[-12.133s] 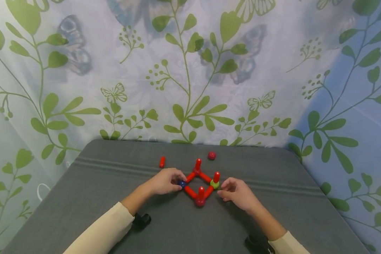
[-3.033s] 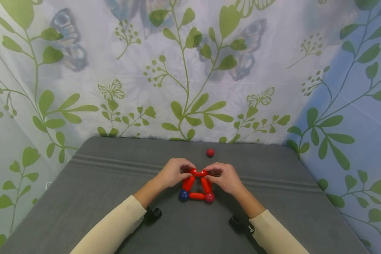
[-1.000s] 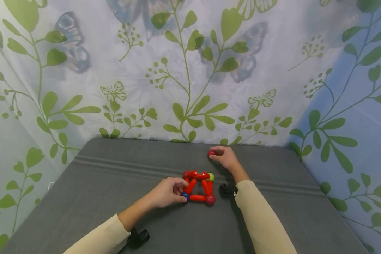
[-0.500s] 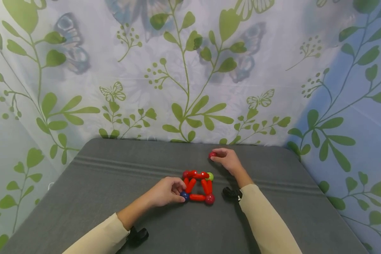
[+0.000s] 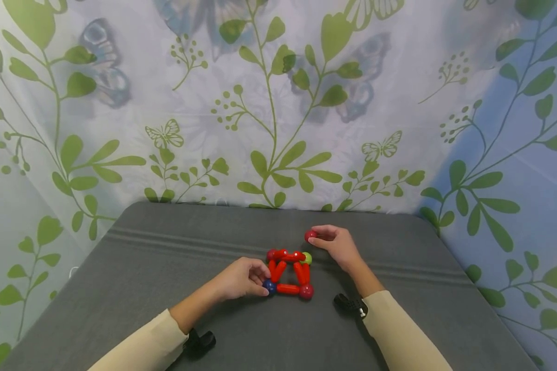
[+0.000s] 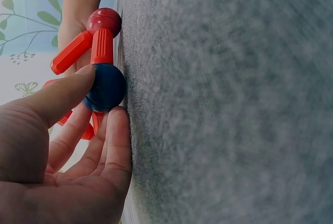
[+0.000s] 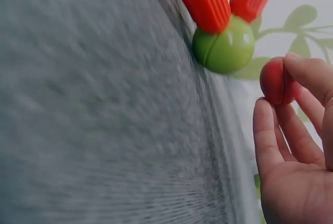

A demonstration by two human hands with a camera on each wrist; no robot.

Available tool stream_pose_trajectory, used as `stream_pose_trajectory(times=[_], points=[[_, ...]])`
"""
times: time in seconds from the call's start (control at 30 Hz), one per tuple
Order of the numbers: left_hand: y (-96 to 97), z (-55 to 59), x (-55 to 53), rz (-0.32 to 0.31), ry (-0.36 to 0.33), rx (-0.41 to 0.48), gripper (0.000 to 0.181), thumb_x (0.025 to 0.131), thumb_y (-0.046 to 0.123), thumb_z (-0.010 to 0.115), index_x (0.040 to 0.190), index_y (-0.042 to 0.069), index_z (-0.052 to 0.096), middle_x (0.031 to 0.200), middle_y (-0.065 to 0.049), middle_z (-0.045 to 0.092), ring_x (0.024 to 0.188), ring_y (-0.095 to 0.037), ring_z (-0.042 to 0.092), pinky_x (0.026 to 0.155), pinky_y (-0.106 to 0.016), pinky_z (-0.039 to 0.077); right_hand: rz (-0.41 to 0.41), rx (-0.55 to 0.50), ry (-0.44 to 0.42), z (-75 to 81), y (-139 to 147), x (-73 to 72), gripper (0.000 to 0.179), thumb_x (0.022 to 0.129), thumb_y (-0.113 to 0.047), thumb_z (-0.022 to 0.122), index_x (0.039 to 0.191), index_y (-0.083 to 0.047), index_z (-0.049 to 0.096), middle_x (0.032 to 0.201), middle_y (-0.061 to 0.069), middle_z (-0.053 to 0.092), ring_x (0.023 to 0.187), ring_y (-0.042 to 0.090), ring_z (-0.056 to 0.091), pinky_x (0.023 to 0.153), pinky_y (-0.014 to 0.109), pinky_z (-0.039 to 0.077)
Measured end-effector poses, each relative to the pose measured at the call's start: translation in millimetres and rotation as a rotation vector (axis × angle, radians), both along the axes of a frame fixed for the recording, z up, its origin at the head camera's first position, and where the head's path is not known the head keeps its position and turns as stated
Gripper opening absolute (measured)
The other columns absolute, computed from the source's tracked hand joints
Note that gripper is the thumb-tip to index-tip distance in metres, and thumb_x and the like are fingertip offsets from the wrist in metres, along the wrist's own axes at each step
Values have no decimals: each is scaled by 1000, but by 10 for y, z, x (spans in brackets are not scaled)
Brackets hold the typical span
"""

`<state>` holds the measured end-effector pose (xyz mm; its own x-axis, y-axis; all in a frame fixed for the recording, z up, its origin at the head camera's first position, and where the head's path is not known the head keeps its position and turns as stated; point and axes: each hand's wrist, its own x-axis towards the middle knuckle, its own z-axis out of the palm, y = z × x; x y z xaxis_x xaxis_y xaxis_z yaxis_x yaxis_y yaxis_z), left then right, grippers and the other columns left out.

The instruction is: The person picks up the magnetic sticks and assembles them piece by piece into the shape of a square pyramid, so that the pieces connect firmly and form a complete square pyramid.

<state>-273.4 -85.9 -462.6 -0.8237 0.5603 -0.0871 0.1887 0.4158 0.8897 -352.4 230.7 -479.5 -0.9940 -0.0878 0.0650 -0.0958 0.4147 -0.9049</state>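
A frame of red rods (image 5: 288, 289) and coloured balls stands mid-table in the head view, with several rods leaning up and inward. My left hand (image 5: 244, 279) pinches its blue ball (image 6: 106, 87) at the front left corner, thumb on one side and fingertips on the other. My right hand (image 5: 340, 244) holds a loose red ball (image 7: 280, 82) between thumb and fingertips, behind and right of the frame. In the right wrist view the ball appears close to the frame's green ball (image 7: 223, 46). Another red ball (image 5: 307, 291) forms the front right corner.
The structure and hands are over a grey cloth-covered table (image 5: 260, 335). A patterned curtain (image 5: 190, 113) with leaves and butterflies hangs behind its far edge. Black wrist devices (image 5: 350, 305) sit under both forearms.
The separate red rod has left its spot at the back left, and the upright rods now lean inward. My right hand reached the loose red ball and has brought it nearer; my left stays at the blue ball.
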Motion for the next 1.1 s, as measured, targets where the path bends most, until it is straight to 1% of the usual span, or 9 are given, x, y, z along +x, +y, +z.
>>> stream_pose_trajectory(times=[0.23, 0.37, 0.47, 0.57, 0.63, 0.8, 0.9, 1.0, 1.1], points=[[-13, 12, 1, -9, 10, 8, 29, 80, 4, 86, 103, 5, 69, 99, -6, 69, 87, -16, 66, 75, -24, 56, 42, -99, 35, 78, -69, 137, 41, 84, -25, 86, 121, -11, 74, 115, 9, 76, 97, 16, 72, 82, 25, 58], [-12, 0, -19, -15, 11, -6, 28, 81, 6, 86, 103, 8, 69, 98, -3, 68, 87, -16, 65, 75, -24, 56, 84, -132, 67, 146, -119, 250, 38, 85, -20, 86, 119, -8, 74, 113, 11, 76, 93, 15, 73, 80, 26, 60], [-7, -5, -32, -23, 10, -9, 27, 81, 6, 86, 102, 8, 69, 97, -3, 67, 86, -16, 64, 75, -24, 56, 110, -154, 89, 196, -173, 343, 35, 85, -15, 85, 116, -5, 73, 110, 10, 76, 91, 14, 74, 80, 27, 60], [-5, 6, -28, -30, 7, 0, 28, 81, 5, 86, 103, 7, 68, 97, -5, 67, 86, -16, 64, 74, -23, 55, 136, -183, 114, 244, -232, 420, 33, 85, -11, 84, 114, -2, 72, 109, 12, 76, 90, 13, 74, 80, 26, 61], [-7, 11, -18, -33, 7, 6, 29, 81, 4, 86, 103, 6, 68, 98, -6, 67, 86, -16, 63, 74, -23, 55, 164, -198, 141, 275, -264, 466, 35, 85, -8, 83, 117, -1, 71, 110, 15, 75, 91, 14, 74, 81, 26, 61], [-5, 9, -13, -36, 6, 15, 29, 81, 3, 85, 103, 5, 68, 97, -7, 67, 85, -17, 63, 73, -23, 54, 255, -181, 208, 322, -330, 546, 34, 86, -4, 81, 118, -1, 71, 109, 19, 73, 88, 17, 73, 80, 27, 61], [-1, 1, -20, -36, 0, 16, 28, 81, 3, 85, 103, 5, 68, 96, -6, 66, 84, -16, 63, 73, -23, 55, 299, -163, 239, 338, -376, 577, 29, 85, -4, 81, 114, -2, 73, 107, 20, 72, 87, 17, 71, 79, 28, 61], [0, -8, -24, -37, -3, 14, 28, 81, 4, 85, 103, 6, 68, 95, -5, 66, 83, -15, 63, 73, -23, 55, 316, -142, 269, 342, -417, 596, 28, 85, -5, 83, 111, -3, 73, 107, 19, 73, 88, 17, 72, 81, 31, 61], [-2, -16, -27, -38, -4, 13, 28, 81, 3, 85, 103, 6, 68, 95, -5, 66, 83, -14, 63, 73, -23, 55, 314, -93, 287, 328, -444, 605, 27, 84, -9, 84, 110, -7, 75, 106, 14, 75, 89, 19, 72, 82, 34, 61]])
